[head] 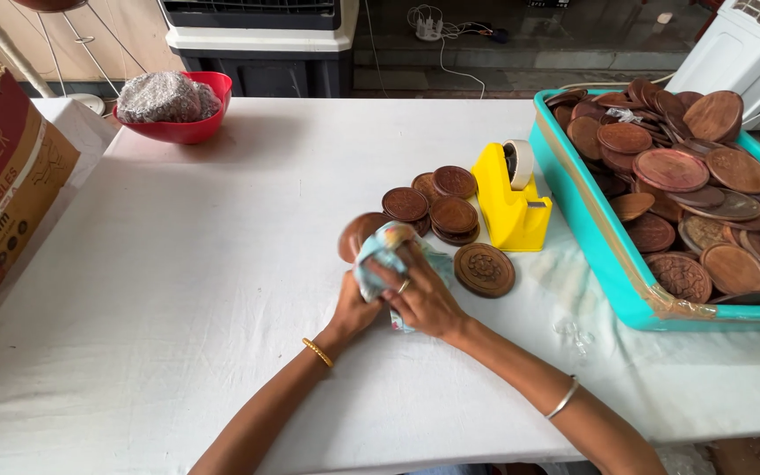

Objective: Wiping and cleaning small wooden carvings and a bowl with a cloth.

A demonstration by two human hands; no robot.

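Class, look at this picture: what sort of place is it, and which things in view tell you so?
Probably a small craft workshop or packing table. A turquoise tray holds many carved wooden discs, more discs are stacked by a yellow tape dispenser, and both hands rub one disc with a cloth.

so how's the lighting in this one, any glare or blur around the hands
Head view: soft, even light, faint shadows on the white table. No harsh glare, only a mild sheen on the yellow tape dispenser. Left hand, right hand, cloth and wooden disc are reasonably sharp. Table edges bow from wide-angle distortion.
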